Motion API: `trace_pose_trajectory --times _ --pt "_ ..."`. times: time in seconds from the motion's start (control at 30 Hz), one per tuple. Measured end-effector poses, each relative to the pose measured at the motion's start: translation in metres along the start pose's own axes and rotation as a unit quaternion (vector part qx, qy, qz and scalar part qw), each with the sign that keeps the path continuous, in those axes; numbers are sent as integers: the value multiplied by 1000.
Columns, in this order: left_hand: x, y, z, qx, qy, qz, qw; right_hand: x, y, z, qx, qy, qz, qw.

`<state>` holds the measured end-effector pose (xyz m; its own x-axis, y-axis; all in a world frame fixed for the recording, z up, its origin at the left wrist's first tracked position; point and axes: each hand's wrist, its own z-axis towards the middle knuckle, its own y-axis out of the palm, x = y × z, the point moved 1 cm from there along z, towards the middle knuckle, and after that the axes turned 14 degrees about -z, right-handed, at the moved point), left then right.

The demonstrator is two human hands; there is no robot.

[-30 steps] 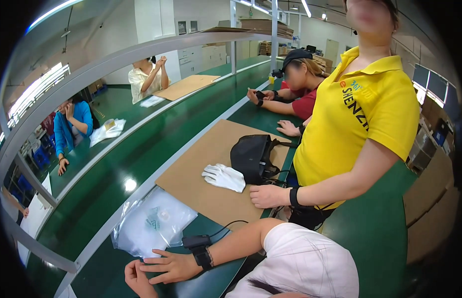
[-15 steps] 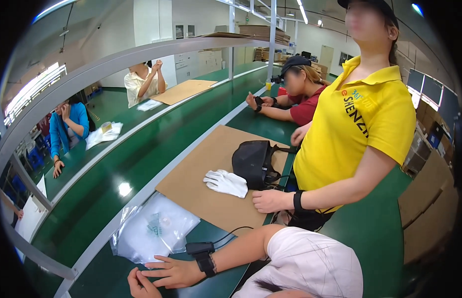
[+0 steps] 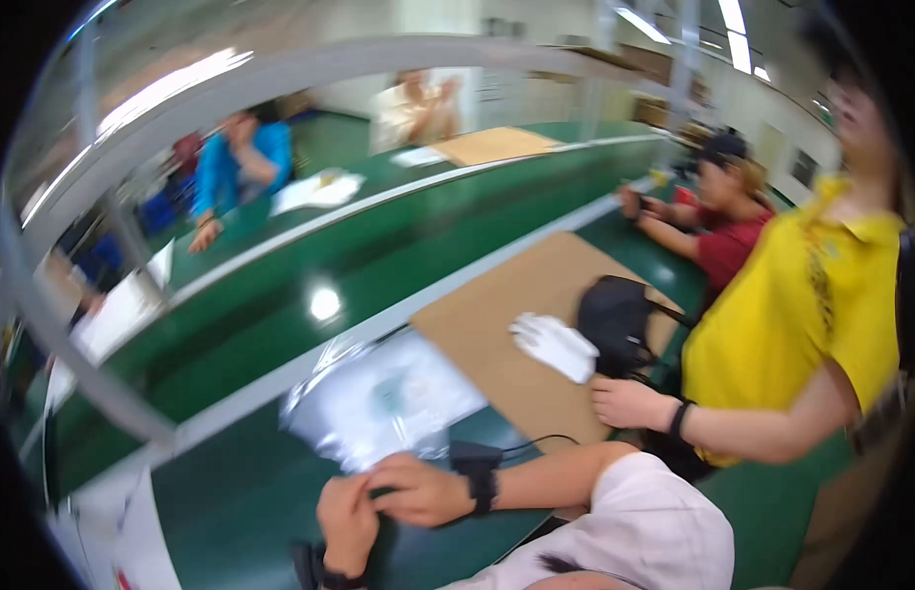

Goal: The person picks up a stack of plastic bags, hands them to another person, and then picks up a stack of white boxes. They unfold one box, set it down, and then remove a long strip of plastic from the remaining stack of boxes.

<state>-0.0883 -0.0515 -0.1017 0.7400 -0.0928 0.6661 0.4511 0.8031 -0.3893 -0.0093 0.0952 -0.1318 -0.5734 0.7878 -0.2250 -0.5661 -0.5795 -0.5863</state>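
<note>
My left hand is raised over the dark green tabletop, fingers bent and pressed together. Its fingertips meet those of my right hand, which reaches in from the right with loosely curved fingers. Blur hides whether anything small lies between them. Each wrist wears a black strap; a black box with a cable sits by the right one. Just beyond my hands lies a stack of clear plastic bags.
A brown cardboard sheet bears a white glove and a black bag. A person in yellow stands close on the right, one hand on the sheet's edge. A grey frame rail arches overhead. Other people sit farther along.
The view has swung left, so the scene sits farther right and blurs. My right fingers, spread before, are now curved in against my left hand, which shows more fully.
</note>
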Motion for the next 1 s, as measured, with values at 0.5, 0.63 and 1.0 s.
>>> trace_pose_trajectory --times 0.5,0.63,1.0 --pt "-10 12 9 -59 55 45 996 7 -16 1 -20 81 66 994" --pt "-11 12 6 -66 41 26 997 6 -15 1 -21 97 74 992" --pt "-6 7 6 -70 15 -18 997 1 -16 0 -38 89 64 993"
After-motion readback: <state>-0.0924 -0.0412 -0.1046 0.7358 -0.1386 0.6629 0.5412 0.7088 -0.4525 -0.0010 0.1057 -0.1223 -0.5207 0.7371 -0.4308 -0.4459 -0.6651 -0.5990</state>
